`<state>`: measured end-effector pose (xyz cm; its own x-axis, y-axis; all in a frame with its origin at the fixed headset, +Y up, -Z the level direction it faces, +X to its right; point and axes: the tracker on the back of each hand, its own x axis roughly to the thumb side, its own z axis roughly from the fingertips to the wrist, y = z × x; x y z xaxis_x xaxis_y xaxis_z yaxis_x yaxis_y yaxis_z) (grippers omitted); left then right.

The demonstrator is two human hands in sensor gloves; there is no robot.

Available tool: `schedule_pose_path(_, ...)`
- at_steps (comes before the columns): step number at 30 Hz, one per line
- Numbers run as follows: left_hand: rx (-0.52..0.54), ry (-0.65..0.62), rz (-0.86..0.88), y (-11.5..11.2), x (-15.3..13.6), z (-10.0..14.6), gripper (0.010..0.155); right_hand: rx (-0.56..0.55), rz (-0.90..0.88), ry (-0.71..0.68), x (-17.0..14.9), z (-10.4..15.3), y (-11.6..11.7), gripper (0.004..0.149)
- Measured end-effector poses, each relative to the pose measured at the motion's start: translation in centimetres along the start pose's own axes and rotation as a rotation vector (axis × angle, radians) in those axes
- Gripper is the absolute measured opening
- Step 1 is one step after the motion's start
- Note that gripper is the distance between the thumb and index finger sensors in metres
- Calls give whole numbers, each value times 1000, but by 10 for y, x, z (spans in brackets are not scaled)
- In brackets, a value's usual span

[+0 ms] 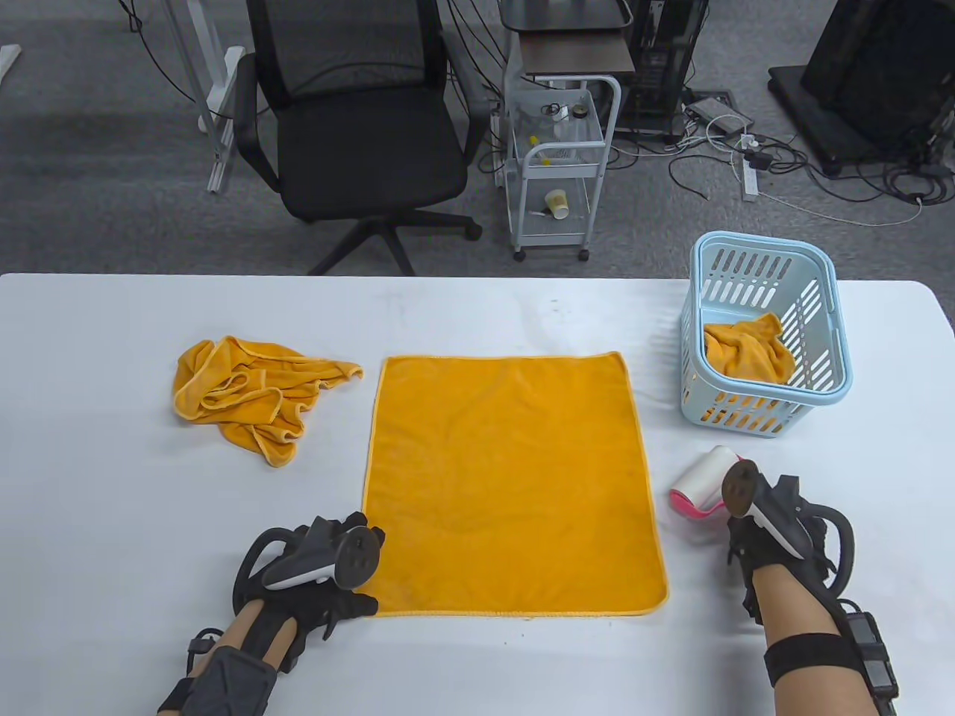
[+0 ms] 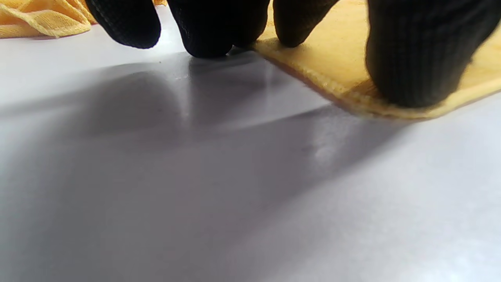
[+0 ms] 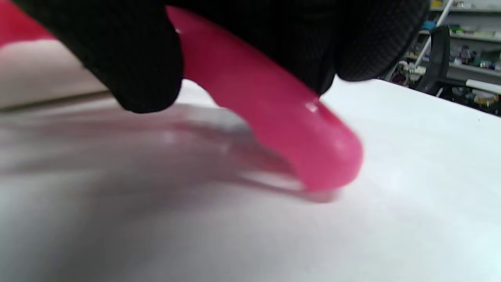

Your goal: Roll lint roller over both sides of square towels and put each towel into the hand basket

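The flat orange towel (image 1: pixel 511 485) is lying spread out in the middle of the white desk (image 1: pixel 112 507), its near left corner sitting under the left grip (image 1: pixel 328 574). That grip is pressing down with straight fingers (image 2: pixel 415 58): in the left wrist view the thumb and one fingertip are resting on the towel's hem while the other fingertips are touching bare desk just beside the edge, so it is released rather than clenched.

The lint roller (image 1: pixel 705 485) is lying just beside the towel's right edge, near the front of the desk, its white roll pointing far and left. The right grip (image 1: pixel 753 522) is grasping the roller's pink handle (image 3: pixel 274 113), fingers curled over it, and the handle's end is touching the desk in the right wrist view.

A crumpled orange towel (image 1: pixel 250 395) is sitting to the left of the flat one, apart from it. The light blue hand basket (image 1: pixel 768 335) is standing at the far right of the desk, beyond the roller, and is holding another bunched orange towel (image 1: pixel 746 350).
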<state>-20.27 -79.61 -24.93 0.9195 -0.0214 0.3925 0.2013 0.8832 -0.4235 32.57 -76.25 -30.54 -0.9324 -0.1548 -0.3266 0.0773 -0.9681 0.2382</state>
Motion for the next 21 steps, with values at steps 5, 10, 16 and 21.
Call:
schedule_pose_path(5, -1, -2, -1, 0, 0, 0, 88, -60, 29, -166, 38, 22, -35, 55)
schedule_pose_path(10, -1, -4, -3, 0, 0, 0, 89, -120, 25, -476, 129, 72, -56, 55)
schedule_pose_path(16, 0, -2, 2, 0, 0, 0, 89, -109, 68, -800, 242, 134, -44, 56)
schedule_pose_path(21, 0, -1, 6, 0, -1, 0, 89, -117, 125, -870, 285, 154, -29, 56)
